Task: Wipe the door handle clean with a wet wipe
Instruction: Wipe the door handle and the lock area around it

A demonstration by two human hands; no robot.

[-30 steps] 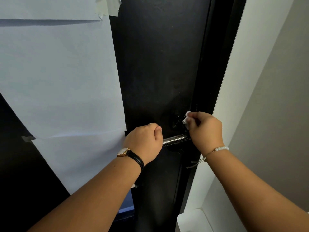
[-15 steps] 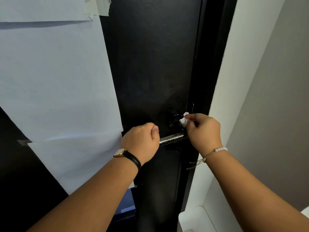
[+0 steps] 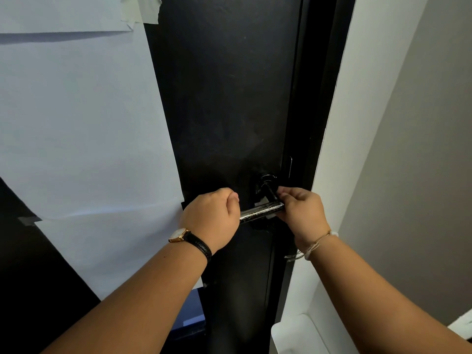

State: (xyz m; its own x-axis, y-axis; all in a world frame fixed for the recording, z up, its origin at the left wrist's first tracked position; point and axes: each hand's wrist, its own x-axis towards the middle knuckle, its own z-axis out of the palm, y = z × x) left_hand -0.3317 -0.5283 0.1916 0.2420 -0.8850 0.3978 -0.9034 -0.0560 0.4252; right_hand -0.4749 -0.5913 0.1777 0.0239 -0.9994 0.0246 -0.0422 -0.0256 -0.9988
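Note:
A dark metal lever door handle (image 3: pixel 260 212) sticks out of a black door (image 3: pixel 229 98) near its right edge. My left hand (image 3: pixel 212 218), with a watch on the wrist, is closed round the handle's free left end. My right hand (image 3: pixel 301 210) is at the handle's bend and neck, fingers pinched on a wet wipe (image 3: pixel 265 200). Only small pale grey bits of the wipe show, behind and under the handle. The round rose of the handle (image 3: pixel 265 181) sits just above my right fingertips.
Large white paper sheets (image 3: pixel 76 123) are taped over the door's left part, with tape (image 3: pixel 143 8) at the top. The black door frame (image 3: pixel 321 98) and a pale wall (image 3: pixel 408 149) stand on the right. A white object (image 3: pixel 293 333) sits low by the frame.
My right hand has slid down from the rose to the handle's bend, and the white wipe is now mostly hidden behind the handle. My left hand keeps its hold.

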